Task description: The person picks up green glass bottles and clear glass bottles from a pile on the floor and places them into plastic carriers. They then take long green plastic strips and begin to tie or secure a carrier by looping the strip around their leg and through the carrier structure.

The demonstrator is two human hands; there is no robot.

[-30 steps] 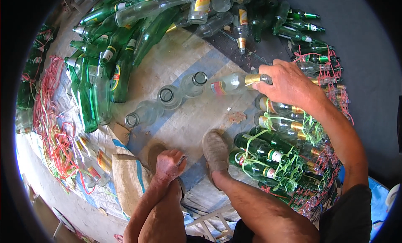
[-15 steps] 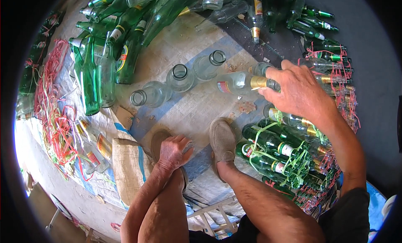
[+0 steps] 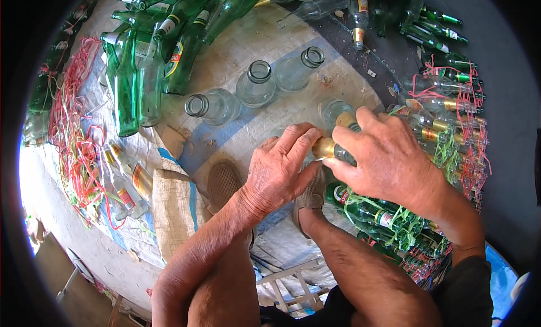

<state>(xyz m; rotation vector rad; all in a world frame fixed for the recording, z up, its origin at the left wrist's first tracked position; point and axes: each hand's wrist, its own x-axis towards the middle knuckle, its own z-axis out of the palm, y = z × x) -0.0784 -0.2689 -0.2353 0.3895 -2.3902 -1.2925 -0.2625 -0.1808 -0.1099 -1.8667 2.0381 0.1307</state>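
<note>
Over my right shoe, a clear glass bottle (image 3: 323, 149) with a gold neck label lies between my hands. My right hand (image 3: 386, 158) grips it by the neck near the mouth. From the other side, my left hand (image 3: 282, 166) closes over it, fingertips and thumb at the gold label; the body of the bottle is mostly hidden beneath this hand. Just beyond my right fingers is another clear bottle (image 3: 333, 109) with a gold band, partly covered. Farther left, three clear bottles without visible labels stand on the sheet, the middle one (image 3: 256, 85) between the others.
Green bottles (image 3: 127, 85) lie heaped at the far left. Tied bundles of bottles (image 3: 372, 211) fill the right side, bound with green and pink strips. Pink string (image 3: 73, 101) is piled at left beside loose clear bottles (image 3: 127, 186). A woven sack (image 3: 172, 214) lies by my left foot.
My left hand has risen from near my left knee to the bottle and closed on it. My right hand has brought the bottle nearer to me.
</note>
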